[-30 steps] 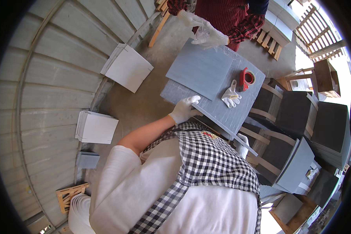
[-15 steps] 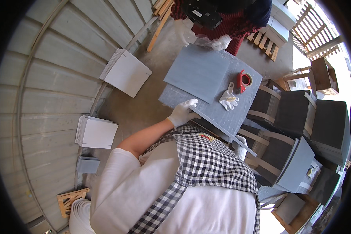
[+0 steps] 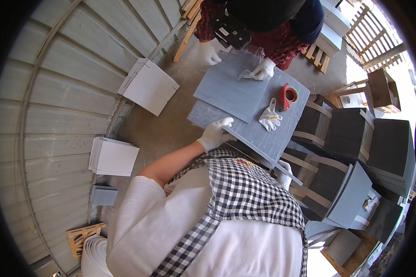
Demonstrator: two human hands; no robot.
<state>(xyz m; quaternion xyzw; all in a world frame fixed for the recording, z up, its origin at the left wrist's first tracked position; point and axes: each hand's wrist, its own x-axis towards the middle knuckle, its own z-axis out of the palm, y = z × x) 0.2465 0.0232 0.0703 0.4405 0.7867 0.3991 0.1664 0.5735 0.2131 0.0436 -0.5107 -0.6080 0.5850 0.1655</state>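
A thin grey board [image 3: 260,153], seen almost edge-on, stands tilted at the table's near edge in front of my checked apron. My white-gloved left hand [image 3: 215,135] grips its left end, thumb over the top edge. At its right end is my gloved right hand [image 3: 284,174], partly hidden by the board, fingers closed around it. Another flat grey board [image 3: 238,92] lies on the scuffed grey table [image 3: 277,134]. Across the table, a co-worker's gloved hand [image 3: 264,69] holds clear plastic film [image 3: 250,69] over that board's far edge.
On the table are a red tape dispenser [image 3: 288,96] and a loose white glove [image 3: 270,115]. Strapped stacks of dark boards [image 3: 349,131] stand close on the right. White flat boxes [image 3: 150,87] lean along the left wall. A white foam roll [image 3: 96,256] is at lower left.
The co-worker has leaned in and brought the plastic film nearer over the flat board, one hand shifting down the table. My hands and the tilted board have hardly moved.
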